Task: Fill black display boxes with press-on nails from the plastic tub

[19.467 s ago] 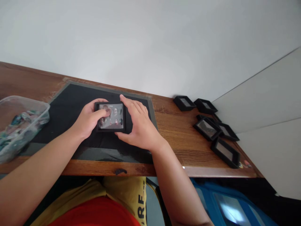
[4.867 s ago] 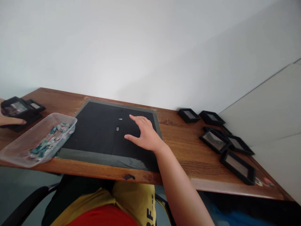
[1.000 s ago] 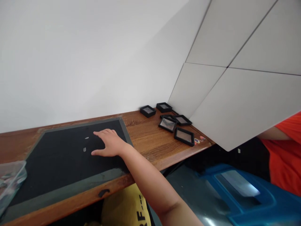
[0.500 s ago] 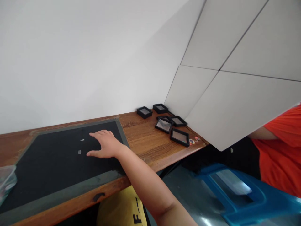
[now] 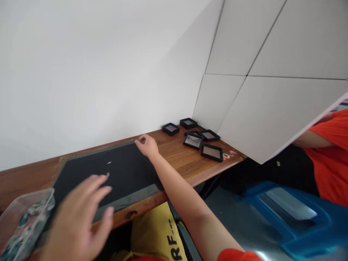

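Note:
A black mat (image 5: pixel 127 170) lies on the wooden table (image 5: pixel 182 161). My right hand (image 5: pixel 146 145) reaches to the mat's far right corner, fingers curled at its edge; whether it grips anything is unclear. My left hand (image 5: pixel 78 214) is blurred, open with fingers spread, hovering over the mat's near left part and holding nothing. Two small pale pieces (image 5: pixel 108 168) lie on the mat between the hands.
Several small black framed boxes (image 5: pixel 194 136) sit at the table's far right by a white partition (image 5: pixel 272 108). A clear plastic tub (image 5: pixel 21 221) of coloured bits stands at the left. A person in an orange shirt (image 5: pixel 331 152) sits behind the partition. A blue object (image 5: pixel 285 214) is below.
My right hand slid from the mat's middle to its far right corner. My left hand came into view over the mat's near left. The view swung slightly left, showing the tub again.

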A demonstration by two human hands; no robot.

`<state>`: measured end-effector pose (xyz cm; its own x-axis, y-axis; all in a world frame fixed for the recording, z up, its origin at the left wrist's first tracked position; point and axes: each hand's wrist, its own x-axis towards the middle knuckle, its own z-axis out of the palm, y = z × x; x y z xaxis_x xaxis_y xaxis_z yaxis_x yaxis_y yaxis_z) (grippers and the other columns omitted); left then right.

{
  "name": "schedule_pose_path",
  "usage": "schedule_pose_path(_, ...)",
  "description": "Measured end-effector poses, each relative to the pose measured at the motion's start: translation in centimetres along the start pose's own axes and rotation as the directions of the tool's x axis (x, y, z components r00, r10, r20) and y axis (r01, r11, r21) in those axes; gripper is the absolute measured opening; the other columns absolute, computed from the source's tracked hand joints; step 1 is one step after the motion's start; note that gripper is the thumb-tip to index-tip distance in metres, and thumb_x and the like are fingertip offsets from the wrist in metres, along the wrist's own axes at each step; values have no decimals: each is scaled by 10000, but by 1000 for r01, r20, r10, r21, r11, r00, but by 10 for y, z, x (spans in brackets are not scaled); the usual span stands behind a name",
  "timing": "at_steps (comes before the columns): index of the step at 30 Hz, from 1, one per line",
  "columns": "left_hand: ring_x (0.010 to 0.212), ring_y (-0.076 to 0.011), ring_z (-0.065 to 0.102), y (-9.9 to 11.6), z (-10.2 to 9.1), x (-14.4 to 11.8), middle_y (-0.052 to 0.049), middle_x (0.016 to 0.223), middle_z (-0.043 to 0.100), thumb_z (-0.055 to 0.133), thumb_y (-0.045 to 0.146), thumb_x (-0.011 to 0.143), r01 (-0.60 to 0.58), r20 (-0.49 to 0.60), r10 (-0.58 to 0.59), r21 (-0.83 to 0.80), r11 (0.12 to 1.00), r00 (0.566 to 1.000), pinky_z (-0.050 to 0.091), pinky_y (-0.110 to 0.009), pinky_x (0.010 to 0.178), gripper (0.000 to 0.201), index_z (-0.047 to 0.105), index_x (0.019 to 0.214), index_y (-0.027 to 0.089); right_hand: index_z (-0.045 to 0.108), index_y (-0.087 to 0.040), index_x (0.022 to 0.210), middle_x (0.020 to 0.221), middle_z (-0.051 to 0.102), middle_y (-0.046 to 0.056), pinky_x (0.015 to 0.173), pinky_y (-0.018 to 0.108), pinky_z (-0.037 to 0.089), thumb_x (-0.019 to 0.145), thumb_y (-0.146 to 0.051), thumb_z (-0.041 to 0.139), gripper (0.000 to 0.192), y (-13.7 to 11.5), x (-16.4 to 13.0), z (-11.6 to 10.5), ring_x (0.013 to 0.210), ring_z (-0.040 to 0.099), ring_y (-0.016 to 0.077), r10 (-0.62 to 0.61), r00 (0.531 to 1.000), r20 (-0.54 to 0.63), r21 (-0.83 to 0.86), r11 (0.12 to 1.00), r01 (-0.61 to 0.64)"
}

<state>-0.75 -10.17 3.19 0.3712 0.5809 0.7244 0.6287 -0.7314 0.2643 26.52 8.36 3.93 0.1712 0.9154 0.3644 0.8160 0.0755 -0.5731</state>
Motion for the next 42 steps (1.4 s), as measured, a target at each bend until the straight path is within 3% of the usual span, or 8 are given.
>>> schedule_pose_path(3, 1239, -336, 716, 8, 65, 1, -110, 1326, 757, 572, 206, 897, -124, 110, 125, -11, 992, 986, 624, -540, 1014, 392, 725, 1247, 295, 656, -151, 1318, 1339, 713, 185, 1027, 433, 524, 1052, -281, 519, 327, 34, 28, -26, 1247, 651, 300, 117, 981, -154, -155, 978, -141)
schedule_pose_path(7, 1118, -329, 758, 7, 123, 24, -144, 1209, 788, 557, 242, 961, -22, 71, 26, -50, 999, 997, 647, -526, 922, 214, 709, 1107, 202, 633, -122, 1383, 1428, 651, 203, 1120, 477, 514, 1016, -228, 642, 382, 88, 54, -53, 1320, 619, 303, 117, 980, -163, -365, 915, -169)
schedule_pose_path(12, 900, -263, 752, -4, 128, 62, -58, 956, 804, 578, 227, 970, -75, 39, 85, -212, 974, 996, 588, -419, 815, 140, 710, 928, 239, 642, -166, 1371, 1376, 664, 124, 989, 477, 617, 1021, -409, 694, 429, 129, 66, -57, 1176, 694, 256, 151, 984, -98, -556, 812, -179)
schedule_pose_path(17, 862, -246, 723, -21, 132, 72, -50, 903, 785, 588, 229, 957, 8, 4, -7, -319, 948, 1000, 546, -394, 823, 133, 701, 888, 231, 643, -164, 1370, 1378, 664, 129, 995, 475, 614, 1022, -402, 693, 424, 135, 76, -53, 1181, 692, 257, 174, 982, -66, -609, 773, -178)
schedule_pose_path(23, 842, -229, 689, -43, 131, 68, -45, 865, 755, 609, 305, 958, 228, -29, -271, -461, 858, 962, 523, -377, 838, 170, 715, 843, 238, 644, -174, 1369, 1388, 660, 126, 1002, 478, 610, 1030, -396, 680, 406, 118, 73, -60, 1188, 688, 256, 124, 983, -135, -507, 844, -176)
schedule_pose_path(29, 836, -210, 660, -54, 129, 77, -57, 922, 725, 681, 453, 908, 449, 11, -589, -659, 604, 808, 504, -317, 727, 233, 705, 960, 227, 679, -141, 1129, 1172, 715, 138, 1044, 390, 531, 895, -99, 612, 247, 70, 41, -60, 1129, 674, 253, -111, 990, -88, -217, 972, 90)
schedule_pose_path(35, 825, -202, 685, -66, 125, 89, -79, 987, 692, 729, 690, 779, 492, 174, -723, -832, 255, 668, 563, -297, 657, 605, 644, 1093, 180, 596, -219, 775, 1057, 732, 66, 965, 331, 549, 819, -131, 622, 102, 0, 11, -12, 1034, 704, 198, -437, 899, -4, 215, 878, 428)
schedule_pose_path(42, 826, -169, 693, -77, 111, 102, -75, 1070, 710, 810, 732, 699, 427, 267, -720, -903, 45, 641, 583, -252, 639, 747, 630, 1183, 192, 467, -250, 800, 1135, 743, 116, 910, 346, 560, 942, -345, 587, 209, -34, 3, 49, 1061, 709, 209, -397, 911, -108, 533, 750, 390)
